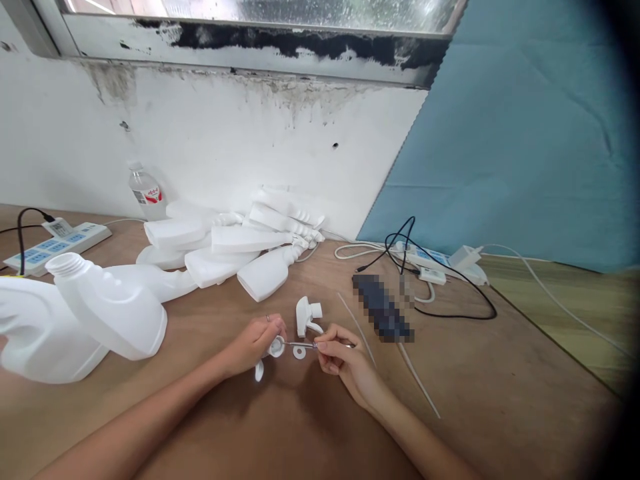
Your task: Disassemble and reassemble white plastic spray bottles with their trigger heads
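Observation:
My left hand point(260, 340) is closed around a white trigger spray head point(273, 349), whose round collar faces my right hand. Between the fingertips of my right hand point(345, 357) is a slim metal tool point(305, 345), its exact kind too small to make out. The tip of this tool reaches to the collar's opening. Just below the tool lies a flat white washer point(299, 353) on the table. Behind both hands a second white trigger spray head point(307, 317) lies on the wood.
White plastic bottles point(265, 273) are heaped at the back, and larger ones point(115, 313) lie at left. A clear drink bottle point(147, 193) stands by the wall. Thin tubes point(420, 383), a dark blurred object point(383, 307), cables and power strips point(60, 247) lie around.

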`<state>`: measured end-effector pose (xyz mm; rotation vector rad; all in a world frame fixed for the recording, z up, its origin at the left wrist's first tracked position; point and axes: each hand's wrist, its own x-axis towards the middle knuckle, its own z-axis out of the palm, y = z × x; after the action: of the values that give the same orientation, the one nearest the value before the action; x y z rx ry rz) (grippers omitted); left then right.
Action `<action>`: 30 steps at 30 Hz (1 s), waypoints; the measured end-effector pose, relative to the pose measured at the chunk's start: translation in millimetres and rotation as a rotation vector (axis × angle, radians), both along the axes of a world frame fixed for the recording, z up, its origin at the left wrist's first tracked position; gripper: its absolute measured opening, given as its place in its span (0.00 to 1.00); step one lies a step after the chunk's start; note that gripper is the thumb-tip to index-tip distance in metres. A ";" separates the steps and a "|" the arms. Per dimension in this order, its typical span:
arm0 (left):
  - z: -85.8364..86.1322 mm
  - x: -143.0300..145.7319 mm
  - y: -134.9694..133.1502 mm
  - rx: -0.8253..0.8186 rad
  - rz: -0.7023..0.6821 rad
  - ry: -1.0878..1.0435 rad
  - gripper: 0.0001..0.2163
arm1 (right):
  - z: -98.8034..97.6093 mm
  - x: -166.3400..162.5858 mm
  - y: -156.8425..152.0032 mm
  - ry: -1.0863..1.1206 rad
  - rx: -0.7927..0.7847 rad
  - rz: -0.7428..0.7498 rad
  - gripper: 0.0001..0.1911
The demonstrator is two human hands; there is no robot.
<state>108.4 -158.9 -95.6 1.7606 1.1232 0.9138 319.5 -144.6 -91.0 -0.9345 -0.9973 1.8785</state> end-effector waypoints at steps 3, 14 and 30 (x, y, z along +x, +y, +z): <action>2.1 -2.2 0.5 0.052 -0.044 0.048 0.25 | -0.1 4.3 4.2 0.022 -0.040 0.079 0.08; 2.5 -6.6 -3.8 0.205 0.064 0.213 0.23 | -7.0 4.6 4.7 -0.035 -0.015 0.055 0.07; 6.3 -23.9 -1.8 0.202 0.221 0.079 0.23 | -2.2 3.6 -14.8 -0.538 0.479 -0.033 0.11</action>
<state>84.5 -160.7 -89.3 1.8743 1.3353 1.1323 323.1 -159.4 -93.2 -1.1657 -1.6478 1.2799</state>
